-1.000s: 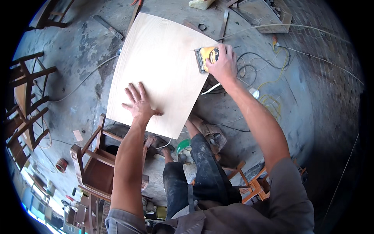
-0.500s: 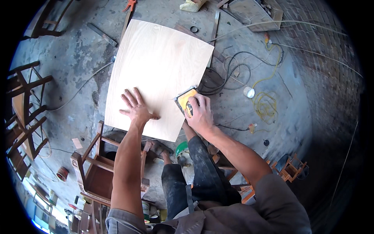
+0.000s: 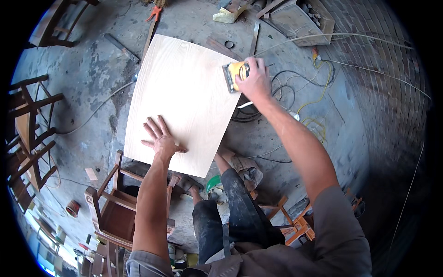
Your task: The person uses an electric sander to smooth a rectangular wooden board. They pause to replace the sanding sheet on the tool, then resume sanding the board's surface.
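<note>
A pale wooden panel [image 3: 180, 92] with visible grain lies flat in front of me. Near its lower left part, my left hand [image 3: 162, 142] rests on the surface with the fingers spread. My right hand [image 3: 256, 82] grips a yellow and black electric sander [image 3: 236, 75] at the panel's far right edge. The sander's dark base sits against the wood there, partly reaching to the edge. My fingers hide some of the sander's body.
Dark cables [image 3: 286, 92] coil on the concrete floor right of the panel, with a yellow cord [image 3: 328, 85] beyond. A wooden chair frame [image 3: 120, 207] stands close by my left arm. Stacked chairs [image 3: 32, 120] line the far left; a grey bin [image 3: 300, 25] sits far right.
My right hand has pushed the sander away from me along the panel's right edge, to near its far corner. My left hand stays at the same spot on the panel.
</note>
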A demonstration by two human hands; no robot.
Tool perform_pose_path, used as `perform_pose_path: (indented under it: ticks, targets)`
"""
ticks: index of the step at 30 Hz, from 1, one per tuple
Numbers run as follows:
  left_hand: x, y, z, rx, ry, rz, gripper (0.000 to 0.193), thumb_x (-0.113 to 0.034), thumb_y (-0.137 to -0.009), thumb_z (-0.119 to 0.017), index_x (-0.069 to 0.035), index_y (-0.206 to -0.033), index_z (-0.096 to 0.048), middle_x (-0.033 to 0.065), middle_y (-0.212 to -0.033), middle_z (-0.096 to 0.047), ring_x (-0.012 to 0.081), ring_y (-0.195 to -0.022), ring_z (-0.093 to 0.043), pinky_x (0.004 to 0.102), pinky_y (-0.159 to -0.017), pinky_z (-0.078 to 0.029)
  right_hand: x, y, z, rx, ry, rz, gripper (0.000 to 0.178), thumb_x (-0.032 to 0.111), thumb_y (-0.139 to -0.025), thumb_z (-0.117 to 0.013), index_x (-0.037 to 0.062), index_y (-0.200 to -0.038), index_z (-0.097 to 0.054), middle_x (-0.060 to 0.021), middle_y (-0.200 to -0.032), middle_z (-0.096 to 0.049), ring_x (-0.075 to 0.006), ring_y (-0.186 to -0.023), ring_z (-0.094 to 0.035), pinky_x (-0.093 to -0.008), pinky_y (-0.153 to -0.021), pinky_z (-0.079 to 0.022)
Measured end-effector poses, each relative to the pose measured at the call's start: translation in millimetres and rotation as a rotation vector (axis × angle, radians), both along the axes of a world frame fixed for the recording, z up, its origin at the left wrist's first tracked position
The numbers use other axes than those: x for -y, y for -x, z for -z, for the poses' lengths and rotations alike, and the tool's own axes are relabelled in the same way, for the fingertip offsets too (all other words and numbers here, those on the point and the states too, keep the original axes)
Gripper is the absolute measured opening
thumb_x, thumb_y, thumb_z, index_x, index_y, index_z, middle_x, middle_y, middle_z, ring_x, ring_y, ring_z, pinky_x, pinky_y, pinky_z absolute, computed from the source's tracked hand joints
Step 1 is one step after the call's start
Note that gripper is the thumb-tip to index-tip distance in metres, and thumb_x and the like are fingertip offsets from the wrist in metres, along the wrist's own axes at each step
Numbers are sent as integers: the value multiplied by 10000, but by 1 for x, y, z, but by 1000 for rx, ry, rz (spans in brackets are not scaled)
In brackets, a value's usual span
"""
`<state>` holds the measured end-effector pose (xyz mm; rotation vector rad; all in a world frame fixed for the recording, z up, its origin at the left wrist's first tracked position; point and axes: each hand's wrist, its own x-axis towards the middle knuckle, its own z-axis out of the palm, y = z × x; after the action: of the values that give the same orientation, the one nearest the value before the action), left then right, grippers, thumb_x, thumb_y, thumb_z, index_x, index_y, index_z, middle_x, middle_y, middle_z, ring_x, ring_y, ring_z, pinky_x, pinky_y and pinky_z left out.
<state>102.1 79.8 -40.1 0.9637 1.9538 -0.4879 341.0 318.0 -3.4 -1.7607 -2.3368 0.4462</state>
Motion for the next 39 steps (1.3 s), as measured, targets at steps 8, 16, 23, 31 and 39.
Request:
perform_pose_path:
  ticks: [8,16,23,31,39]
  targets:
    - [-3,0,-1,4,23,-8,1784,-464,-431,-1042,-39,-1600,237,327,-1630,302,510,-1505,299,865,-1072,-55,12,3,-3,3,39,7,561,228,-758,-840,122,-1226,-549,-154,-1249,-527,-437,-1129,-543,-545,-896,-528]
    - [-3,0,-2,6,11,-10,1784,-452,-420,-1042,-36,-1603,227,333,-1629,300,513,-1500,308,869,-1063,-42,114,7,-16,18,166,-223,630,172,-745,-841,112,-1292,-534,-154,-1334,-472,-425,-1207,-492,-528,-859,-589]
    - [-6,1,-6,22,41,-34,1750,-440,-453,-1038,-45,-1611,212,331,-1628,302,503,-1497,320,865,-1066,-12,46,7,-4,50,51,-181,564,226,-772,-827,108,-1248,-549,-180,-1265,-527,-448,-1154,-536,-537,-893,-556]
    - [-1,0,-2,15,22,-36,1771,-423,-422,-1045,-44,-1611,211,326,-1631,303,501,-1501,316,870,-1062,-30,-32,31,-3,20,36,-141,576,225,-738,-848,119,-1221,-553,-152,-1206,-551,-439,-1108,-568,-526,-931,-516]
    - [-1,0,-4,4,12,-28,1749,-423,-419,-1042,-50,-1629,164,313,-1652,266,497,-1517,286,864,-1071,-44,65,43,-7,81,153,-275,600,238,-767,-832,127,-1291,-561,-164,-1311,-499,-418,-1171,-519,-502,-879,-581]
